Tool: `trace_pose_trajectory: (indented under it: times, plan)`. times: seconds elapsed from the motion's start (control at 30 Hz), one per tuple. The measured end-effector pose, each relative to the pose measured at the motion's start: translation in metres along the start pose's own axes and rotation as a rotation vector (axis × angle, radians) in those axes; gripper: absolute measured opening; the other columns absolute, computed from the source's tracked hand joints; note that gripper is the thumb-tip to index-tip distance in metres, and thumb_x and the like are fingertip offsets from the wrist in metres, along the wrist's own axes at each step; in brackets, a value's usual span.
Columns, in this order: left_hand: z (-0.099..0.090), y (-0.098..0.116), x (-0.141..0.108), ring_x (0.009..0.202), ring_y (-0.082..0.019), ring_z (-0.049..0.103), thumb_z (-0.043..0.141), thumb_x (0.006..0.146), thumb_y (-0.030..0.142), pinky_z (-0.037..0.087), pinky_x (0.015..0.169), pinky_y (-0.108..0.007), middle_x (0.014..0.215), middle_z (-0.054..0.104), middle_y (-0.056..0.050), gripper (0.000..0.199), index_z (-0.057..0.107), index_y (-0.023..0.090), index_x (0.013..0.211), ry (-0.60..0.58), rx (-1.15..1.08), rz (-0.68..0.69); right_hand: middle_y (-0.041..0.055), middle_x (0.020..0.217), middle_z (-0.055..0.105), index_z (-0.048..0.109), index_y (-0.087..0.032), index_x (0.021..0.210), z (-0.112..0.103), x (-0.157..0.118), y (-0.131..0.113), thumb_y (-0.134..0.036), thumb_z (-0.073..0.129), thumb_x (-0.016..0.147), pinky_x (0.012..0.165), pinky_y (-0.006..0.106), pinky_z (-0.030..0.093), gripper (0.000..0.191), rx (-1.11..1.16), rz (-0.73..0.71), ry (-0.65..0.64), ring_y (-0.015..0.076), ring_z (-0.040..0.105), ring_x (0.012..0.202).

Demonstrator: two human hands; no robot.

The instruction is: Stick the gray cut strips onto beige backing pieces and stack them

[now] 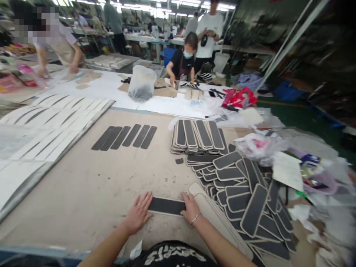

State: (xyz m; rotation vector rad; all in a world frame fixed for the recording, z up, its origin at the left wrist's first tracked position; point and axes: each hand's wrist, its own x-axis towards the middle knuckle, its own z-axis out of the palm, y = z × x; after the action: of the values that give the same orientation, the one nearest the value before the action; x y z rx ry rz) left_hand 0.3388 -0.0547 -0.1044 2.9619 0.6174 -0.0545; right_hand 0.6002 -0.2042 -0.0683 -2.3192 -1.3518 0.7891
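Note:
A dark grey strip with a beige border [168,206] lies crosswise on the beige table surface, close in front of me. My left hand [139,213] rests over its left end, palm down, fingers stretched out and apart. Over the right end lies my right hand [191,208], a bracelet at its wrist, with thumb and fingers spread across the strip's width. Both hands touch the strip and hide its ends. Just right of my right hand are long beige sheets [207,207], partly under a heap of similar bordered strips [236,200].
Neat stacks of bordered strips [194,137] stand behind the heap. Several plain dark strips [124,137] lie in a row at the left. White panels [55,126] cover the left side. Plastic bags [258,146] and a purple basket [325,187] crowd the right. Co-workers work across the table.

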Motion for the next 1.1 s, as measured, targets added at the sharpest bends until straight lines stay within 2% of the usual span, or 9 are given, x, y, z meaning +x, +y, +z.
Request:
trace_pose_trajectory:
  times: [0.07, 0.2, 0.27, 0.47, 0.57, 0.67, 0.83, 0.93, 1.1]
  plan:
    - [0.007, -0.001, 0.001, 0.132, -0.025, 0.023, 0.034, 0.086, 0.049, 0.017, 0.106, -0.048, 0.144, 0.024, -0.009, 0.063, 0.018, 0.022, 0.14, 0.046, -0.004, -0.011, 0.0131, 0.106, 0.058, 0.053, -0.013, 0.119, -0.006, 0.003, -0.004, -0.014, 0.071, 0.052, 0.084, 0.031, 0.046, 0.07, 0.043, 0.012, 0.037, 0.0237, 0.057, 0.093]
    - [0.006, 0.007, -0.002, 0.133, -0.027, 0.018, 0.034, 0.087, 0.041, 0.023, 0.103, -0.051, 0.145, 0.021, -0.009, 0.061, 0.013, 0.023, 0.141, 0.151, -0.021, -0.187, 0.0031, 0.084, 0.069, 0.069, -0.019, 0.09, -0.04, -0.009, -0.003, -0.029, 0.06, 0.072, 0.076, 0.025, 0.049, 0.023, 0.192, -0.027, 0.089, 0.0166, 0.063, 0.08]
    - [-0.002, 0.016, -0.006, 0.134, -0.028, 0.014, 0.034, 0.087, 0.037, 0.025, 0.101, -0.051, 0.146, 0.019, -0.011, 0.061, 0.011, 0.021, 0.141, 0.2, -0.042, -0.294, -0.0007, 0.086, 0.07, 0.069, -0.022, 0.091, -0.071, -0.027, 0.009, -0.037, 0.049, 0.081, 0.077, 0.024, 0.048, 0.026, 0.261, -0.042, 0.136, 0.0145, 0.063, 0.081]
    - [-0.016, 0.035, -0.018, 0.134, -0.028, 0.014, 0.036, 0.087, 0.036, 0.027, 0.101, -0.051, 0.144, 0.025, -0.013, 0.058, 0.018, 0.02, 0.14, 0.238, -0.148, -0.377, 0.0116, 0.105, 0.064, 0.061, -0.013, 0.107, -0.179, -0.081, 0.113, -0.05, 0.037, 0.083, 0.088, 0.038, 0.044, 0.05, 0.267, 0.178, 0.473, 0.0242, 0.059, 0.097]
    - [-0.014, 0.039, -0.02, 0.133, -0.029, 0.016, 0.038, 0.086, 0.036, 0.028, 0.101, -0.052, 0.143, 0.027, -0.012, 0.053, 0.03, 0.021, 0.136, 0.224, -0.18, -0.368, 0.0135, 0.109, 0.061, 0.052, -0.014, 0.119, -0.203, -0.096, 0.168, -0.057, 0.039, 0.079, 0.086, 0.042, 0.044, 0.06, -0.048, 0.343, 0.711, 0.0282, 0.056, 0.101]
    - [-0.012, 0.043, -0.019, 0.132, -0.029, 0.02, 0.04, 0.085, 0.035, 0.03, 0.1, -0.051, 0.142, 0.031, -0.011, 0.05, 0.037, 0.02, 0.132, 0.225, -0.2, -0.357, 0.0209, 0.116, 0.054, 0.04, -0.005, 0.127, -0.181, -0.106, 0.184, -0.059, 0.04, 0.077, 0.088, 0.045, 0.041, 0.073, -0.309, 0.203, 0.729, 0.0321, 0.049, 0.108]
    - [-0.013, 0.046, -0.02, 0.13, -0.027, 0.026, 0.043, 0.084, 0.032, 0.033, 0.1, -0.047, 0.138, 0.037, -0.01, 0.045, 0.042, 0.02, 0.128, 0.215, -0.23, -0.342, 0.0098, 0.107, 0.058, 0.042, -0.02, 0.124, -0.076, -0.123, 0.141, -0.041, 0.042, 0.08, 0.081, 0.035, 0.045, 0.049, -0.332, -0.014, 0.401, 0.0245, 0.055, 0.097]
    - [-0.013, 0.043, -0.028, 0.129, -0.028, 0.029, 0.044, 0.083, 0.03, 0.034, 0.1, -0.048, 0.136, 0.04, -0.009, 0.043, 0.046, 0.02, 0.125, 0.2, -0.231, -0.348, 0.0107, 0.103, 0.059, 0.045, -0.022, 0.119, -0.024, -0.133, 0.135, -0.031, 0.046, 0.073, 0.079, 0.039, 0.044, 0.046, -0.435, -0.082, 0.402, 0.0285, 0.056, 0.095]
    - [-0.009, 0.038, -0.043, 0.127, -0.026, 0.034, 0.048, 0.08, 0.024, 0.036, 0.1, -0.045, 0.133, 0.044, -0.008, 0.043, 0.048, 0.022, 0.123, 0.197, -0.224, -0.386, 0.0088, 0.077, 0.062, 0.035, -0.029, 0.127, -0.002, -0.13, 0.174, -0.036, 0.042, 0.071, 0.059, 0.046, 0.044, 0.057, -0.476, -0.25, 0.539, 0.0319, 0.061, 0.068]
